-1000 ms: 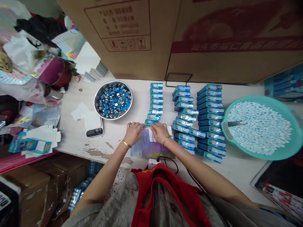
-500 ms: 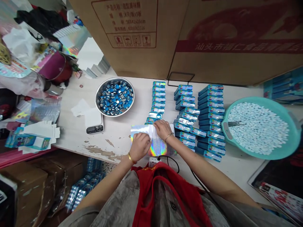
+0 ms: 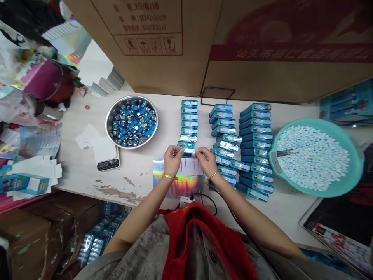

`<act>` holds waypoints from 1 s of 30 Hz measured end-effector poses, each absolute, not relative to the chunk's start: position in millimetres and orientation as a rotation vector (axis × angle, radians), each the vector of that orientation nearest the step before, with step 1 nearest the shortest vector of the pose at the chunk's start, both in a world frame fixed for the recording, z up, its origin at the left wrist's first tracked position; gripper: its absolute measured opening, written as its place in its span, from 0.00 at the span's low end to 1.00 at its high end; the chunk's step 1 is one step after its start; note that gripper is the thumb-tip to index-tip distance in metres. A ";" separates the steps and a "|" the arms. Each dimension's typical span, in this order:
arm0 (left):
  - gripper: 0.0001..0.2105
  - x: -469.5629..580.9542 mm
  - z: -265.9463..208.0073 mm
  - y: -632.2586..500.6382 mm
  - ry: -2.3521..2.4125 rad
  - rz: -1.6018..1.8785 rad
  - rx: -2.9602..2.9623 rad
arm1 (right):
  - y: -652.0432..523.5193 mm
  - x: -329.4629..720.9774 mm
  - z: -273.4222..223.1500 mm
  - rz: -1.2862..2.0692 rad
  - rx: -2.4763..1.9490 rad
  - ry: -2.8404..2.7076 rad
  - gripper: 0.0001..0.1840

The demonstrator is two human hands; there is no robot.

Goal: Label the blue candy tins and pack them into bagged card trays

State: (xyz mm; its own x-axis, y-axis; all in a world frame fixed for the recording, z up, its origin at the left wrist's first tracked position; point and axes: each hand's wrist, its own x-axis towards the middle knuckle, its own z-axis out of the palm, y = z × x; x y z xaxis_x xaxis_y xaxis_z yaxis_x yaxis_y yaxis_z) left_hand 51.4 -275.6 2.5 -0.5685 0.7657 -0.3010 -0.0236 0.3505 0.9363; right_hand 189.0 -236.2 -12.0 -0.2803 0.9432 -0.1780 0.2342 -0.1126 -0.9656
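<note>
A small shiny sticker strip (image 3: 190, 151) is stretched between my two hands at the near end of a short row of blue boxes. My left hand (image 3: 172, 160) pinches its left end and my right hand (image 3: 206, 160) pinches its right end. Just beyond the strip lies a blue box (image 3: 185, 144), partly covered by it; whether the strip touches the box I cannot tell. Below my hands a holographic sticker sheet (image 3: 183, 186) lies flat on the table, with pale strips along its upper part.
Two longer rows of blue boxes (image 3: 257, 136) stand to the right, beside a teal basin (image 3: 357, 163) of white pieces. To the left are a metal bowl (image 3: 108, 126) of small round lids and a digital scale (image 3: 108, 165). Large cartons (image 3: 163, 74) line the back.
Both hands have come off the sticker sheet and moved up to the nearest box. A sticker strip is now held between them. The view has shifted slightly to the right.
</note>
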 end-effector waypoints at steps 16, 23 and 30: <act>0.17 46.1 -27.2 -243.6 2.436 0.620 1.047 | -211.5 184.9 -57.2 1.155 -1.702 -1.959 0.12; 0.32 29.6 -38.2 -232.2 2.280 0.502 0.807 | -221.1 178.2 -48.0 1.128 -1.610 -2.301 0.21; 0.23 -2.9 -4.8 -269.3 2.113 0.498 1.350 | -226.7 189.6 -12.5 0.871 -1.614 -2.603 0.19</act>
State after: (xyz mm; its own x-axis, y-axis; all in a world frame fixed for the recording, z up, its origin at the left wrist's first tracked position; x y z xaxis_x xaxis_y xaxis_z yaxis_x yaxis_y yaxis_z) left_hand -2.9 -269.3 -4.8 -0.3220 0.9080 -0.2681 0.6927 0.4190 0.5870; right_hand 189.6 -226.7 -12.5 -0.4853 0.8169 -0.3118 0.8401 0.3367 -0.4253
